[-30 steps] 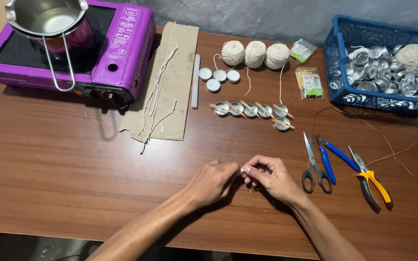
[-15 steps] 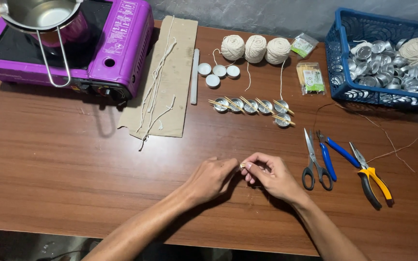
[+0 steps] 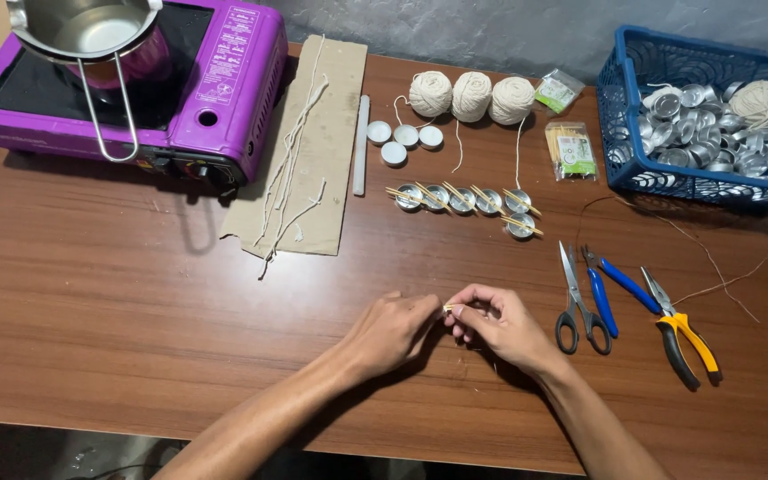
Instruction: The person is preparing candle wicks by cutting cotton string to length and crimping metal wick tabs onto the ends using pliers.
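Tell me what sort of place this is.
Likely a home craft table set up for candle making: a purple portable stove carrying a metal pouring pot, three balls of cotton string, and small foil cups with sticks laid across them on the wooden table.

Even, fairly bright indoor light, seemingly from above and slightly behind camera. Soft shadows only: short dark one under purple stove (image 3: 135, 89) front edge, faint ones under left hand (image 3: 388, 336) and right hand (image 3: 500, 327). Mild sheen on wooden table (image 3: 117, 293), specular glare on steel pot (image 3: 91, 31) and metal cups in blue basket (image 3: 620, 133). Focus sharp across frame; tiny item pinched between fingertips too small to resolve. Slight wide-angle bowing at edges. Bottom strip below table dark.
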